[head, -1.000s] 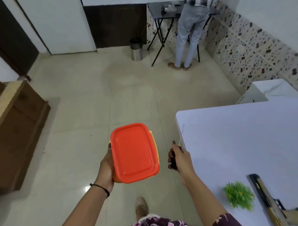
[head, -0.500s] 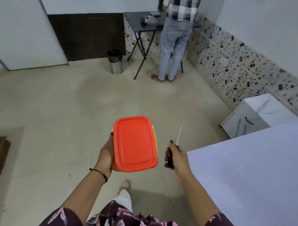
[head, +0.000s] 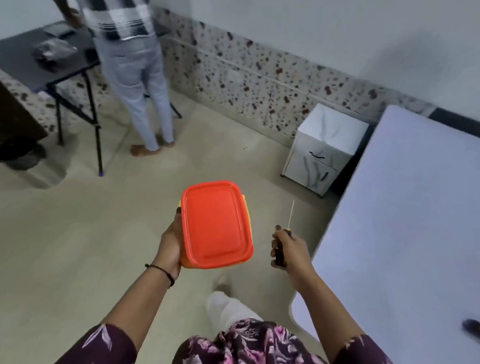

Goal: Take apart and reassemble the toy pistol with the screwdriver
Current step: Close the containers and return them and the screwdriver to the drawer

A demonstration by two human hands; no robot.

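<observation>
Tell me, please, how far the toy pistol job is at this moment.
Done: only fetching, it seems. The right hand grips the screwdriver and the left hand holds a closed orange-lidded container. In hand: both are carried above the floor, beside the white table. Left: all dismantling and reassembly; the dark object at the table edge is too blurred to name.

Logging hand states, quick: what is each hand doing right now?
Left hand: holding the orange-lidded container from its side.
Right hand: closed round the screwdriver handle, shaft pointing forward.
</observation>
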